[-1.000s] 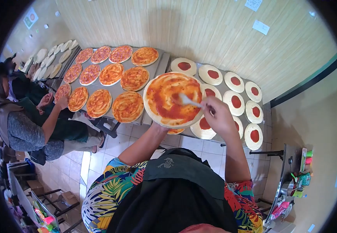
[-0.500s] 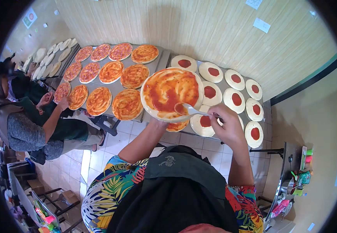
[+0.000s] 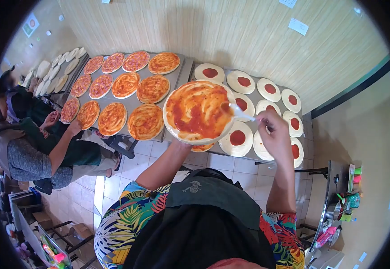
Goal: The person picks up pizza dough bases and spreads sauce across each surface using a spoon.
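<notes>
A round dough base point(image 3: 198, 113) spread with red sauce is held up in front of me, between the two tables. My left hand point(image 3: 182, 144) supports it from below, its fingers mostly hidden under the dough. My right hand point(image 3: 273, 130) is closed on the handle of a spoon point(image 3: 243, 114). The spoon's bowl is at the right part of the sauced surface, slightly blurred. Beneath and to the right of my right hand lie dough rounds with a spot of sauce in the middle, such as one dough round point(image 3: 237, 139).
Sauced bases point(image 3: 145, 122) cover the left table point(image 3: 133, 101). At far left a co-worker point(image 3: 29, 148) reaches toward them, with another person partly visible behind. Plain dough rounds point(image 3: 51, 74) lie further back. A side table point(image 3: 327, 197) with bowls and packets stands at right.
The spoon and my right hand have moved up and to the right, from the lower part of the sauced base to its right side. My left hand still supports the base.
</notes>
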{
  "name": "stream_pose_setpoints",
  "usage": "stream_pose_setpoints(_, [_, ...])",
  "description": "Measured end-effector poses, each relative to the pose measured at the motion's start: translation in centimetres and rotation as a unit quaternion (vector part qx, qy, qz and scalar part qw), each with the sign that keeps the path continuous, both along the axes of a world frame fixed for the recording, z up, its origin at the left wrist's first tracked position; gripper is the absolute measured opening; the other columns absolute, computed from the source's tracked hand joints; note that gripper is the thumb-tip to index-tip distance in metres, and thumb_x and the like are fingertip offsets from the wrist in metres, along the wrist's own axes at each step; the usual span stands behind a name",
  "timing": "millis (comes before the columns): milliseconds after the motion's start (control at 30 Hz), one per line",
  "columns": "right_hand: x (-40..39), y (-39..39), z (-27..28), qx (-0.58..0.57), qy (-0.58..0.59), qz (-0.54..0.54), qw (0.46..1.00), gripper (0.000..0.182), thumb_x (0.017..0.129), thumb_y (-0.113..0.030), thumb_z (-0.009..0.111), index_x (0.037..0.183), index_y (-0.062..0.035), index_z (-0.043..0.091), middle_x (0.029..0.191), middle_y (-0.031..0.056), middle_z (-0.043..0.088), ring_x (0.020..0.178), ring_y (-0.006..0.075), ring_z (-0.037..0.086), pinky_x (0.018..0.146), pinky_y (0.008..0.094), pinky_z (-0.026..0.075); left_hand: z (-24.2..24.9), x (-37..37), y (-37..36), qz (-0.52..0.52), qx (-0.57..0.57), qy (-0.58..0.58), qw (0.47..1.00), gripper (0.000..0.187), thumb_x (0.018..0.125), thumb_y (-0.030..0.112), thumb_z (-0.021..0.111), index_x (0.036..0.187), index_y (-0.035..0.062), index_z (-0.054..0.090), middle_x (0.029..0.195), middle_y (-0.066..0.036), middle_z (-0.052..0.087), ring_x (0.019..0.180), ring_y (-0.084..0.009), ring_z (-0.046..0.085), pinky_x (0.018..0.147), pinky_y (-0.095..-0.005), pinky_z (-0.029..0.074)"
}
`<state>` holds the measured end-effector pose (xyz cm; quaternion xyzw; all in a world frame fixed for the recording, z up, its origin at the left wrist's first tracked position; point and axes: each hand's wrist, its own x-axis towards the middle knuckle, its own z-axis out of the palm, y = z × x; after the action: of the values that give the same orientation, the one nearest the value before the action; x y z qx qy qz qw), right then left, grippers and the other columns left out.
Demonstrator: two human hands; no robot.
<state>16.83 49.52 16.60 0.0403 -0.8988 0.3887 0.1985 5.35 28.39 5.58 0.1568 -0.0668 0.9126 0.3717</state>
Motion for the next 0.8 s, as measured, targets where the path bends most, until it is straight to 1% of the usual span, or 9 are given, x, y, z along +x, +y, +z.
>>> stream_pose_setpoints(67, [-0.4, -0.1, 0.3, -0.014, -0.004, -0.009, 1.000, 0.012, 0.086, 0.004, 0.060, 0.096, -0.0003, 0.061, 0.082, 0.0099, 0.062, 0.071, 0.0170, 0.062, 0.066, 0.0293, 0.050, 0.4, 0.4, 0.1, -0.043, 0.004, -0.013, 0.999, 0.066, 0.100, 0.051, 0.047, 0.152, 0.0106, 0.035, 0.152, -0.017, 0.042, 0.139, -0.0339, 0.045, 0.114, -0.0511, 0.041])
stream_pose_setpoints(133, [-0.8, -0.5, 0.7, -0.043, -0.011, -0.018, 0.999, 0.014, 0.085, 0.007, 0.059, 0.097, -0.0001, 0.061, 0.082, 0.0105, 0.061, 0.072, 0.0164, 0.062, 0.067, 0.0292, 0.050, -0.3, 0.2, 0.1, -0.036, -0.007, 0.003, 0.999, 0.067, 0.100, 0.052, 0.047, 0.151, 0.0107, 0.035, 0.153, -0.017, 0.041, 0.139, -0.0346, 0.045, 0.115, -0.0513, 0.040])
stream_pose_setpoints(267, [0.7, -0.1, 2.8, 0.005, -0.031, 0.060, 0.998, 0.012, 0.085, 0.006, 0.061, 0.095, 0.0000, 0.062, 0.082, 0.0096, 0.062, 0.071, 0.0161, 0.062, 0.065, 0.0291, 0.050, -0.6, 0.2, -0.1, -0.027, -0.018, 0.012, 0.999, 0.069, 0.098, 0.053, 0.049, 0.151, 0.0108, 0.035, 0.155, -0.017, 0.038, 0.139, -0.0358, 0.044, 0.115, -0.0525, 0.040])
stream_pose_setpoints(333, [0.0, 0.5, 3.0, 0.050, -0.019, 0.034, 0.998, 0.010, 0.085, 0.006, 0.061, 0.094, 0.0008, 0.062, 0.081, 0.0094, 0.062, 0.071, 0.0159, 0.062, 0.064, 0.0290, 0.049, -0.9, 0.0, -0.4, -0.041, -0.022, 0.011, 0.999, 0.069, 0.098, 0.054, 0.050, 0.151, 0.0111, 0.035, 0.154, -0.017, 0.038, 0.139, -0.0358, 0.044, 0.114, -0.0531, 0.040])
stream_pose_setpoints(467, [-2.0, 0.6, 2.6, -0.031, 0.008, -0.011, 0.999, 0.011, 0.085, 0.005, 0.062, 0.095, 0.0005, 0.062, 0.083, 0.0101, 0.063, 0.071, 0.0169, 0.062, 0.062, 0.0290, 0.049, -1.2, 0.1, -0.2, -0.054, -0.037, -0.006, 0.998, 0.071, 0.096, 0.056, 0.051, 0.151, 0.0123, 0.037, 0.153, -0.018, 0.040, 0.138, -0.0390, 0.044, 0.111, -0.0564, 0.042])
stream_pose_setpoints(600, [-1.0, 0.8, 3.9, -0.007, -0.024, 0.071, 0.997, 0.011, 0.084, 0.006, 0.061, 0.094, 0.0001, 0.062, 0.084, 0.0085, 0.064, 0.072, 0.0156, 0.062, 0.062, 0.0290, 0.049, -0.6, 0.3, -0.7, -0.059, -0.051, -0.008, 0.997, 0.070, 0.096, 0.056, 0.052, 0.150, 0.0137, 0.038, 0.153, -0.018, 0.041, 0.138, -0.0391, 0.045, 0.110, -0.0587, 0.043])
stream_pose_setpoints(667, [-1.0, 2.0, 4.1, 0.000, -0.045, 0.058, 0.997, 0.010, 0.084, 0.006, 0.062, 0.093, 0.0002, 0.062, 0.083, 0.0074, 0.064, 0.073, 0.0148, 0.062, 0.064, 0.0288, 0.050, 0.4, 0.6, -0.7, -0.081, -0.014, -0.003, 0.997, 0.069, 0.096, 0.055, 0.052, 0.150, 0.0135, 0.038, 0.152, -0.018, 0.041, 0.137, -0.0392, 0.045, 0.110, -0.0588, 0.043])
stream_pose_setpoints(733, [-2.3, 2.4, 3.6, 0.019, -0.030, 0.036, 0.999, 0.010, 0.084, 0.005, 0.062, 0.093, 0.0002, 0.061, 0.084, 0.0070, 0.064, 0.074, 0.0141, 0.062, 0.066, 0.0289, 0.050, 0.7, 0.7, -0.5, -0.089, 0.002, 0.037, 0.995, 0.066, 0.098, 0.050, 0.052, 0.151, 0.0127, 0.036, 0.153, -0.017, 0.041, 0.138, -0.0350, 0.045, 0.112, -0.0538, 0.042])
stream_pose_setpoints(800, [-3.9, 1.5, 3.5, -0.031, -0.001, 0.040, 0.999, 0.010, 0.085, 0.005, 0.062, 0.093, -0.0001, 0.061, 0.083, 0.0073, 0.064, 0.074, 0.0144, 0.062, 0.067, 0.0286, 0.050, 0.4, 0.5, -0.1, -0.075, -0.020, 0.043, 0.996, 0.065, 0.099, 0.049, 0.052, 0.150, 0.0127, 0.037, 0.152, -0.017, 0.042, 0.137, -0.0346, 0.046, 0.112, -0.0527, 0.043])
